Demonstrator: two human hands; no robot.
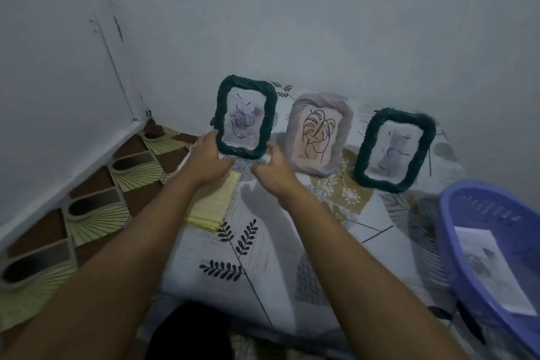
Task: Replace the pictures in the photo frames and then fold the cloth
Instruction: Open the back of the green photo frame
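Three photo frames stand against the wall on a leaf-patterned sheet [263, 257]. The left dark green frame [270, 114] shows a rose sketch and stands upright. My left hand [209, 159] grips its lower left corner, and my right hand [271, 168] holds its lower right edge. In the middle leans a grey frame [342, 123] with a leaf line drawing. Farther right tilts a second dark green frame [368, 137] with a faint picture. A folded yellow cloth [213, 204] lies on the sheet just below my left hand.
A purple plastic basket [455, 242] at the right edge holds a loose printed picture [491, 269]. Patterned floor tiles [96, 207] run along the left, where two grey walls meet in a corner.
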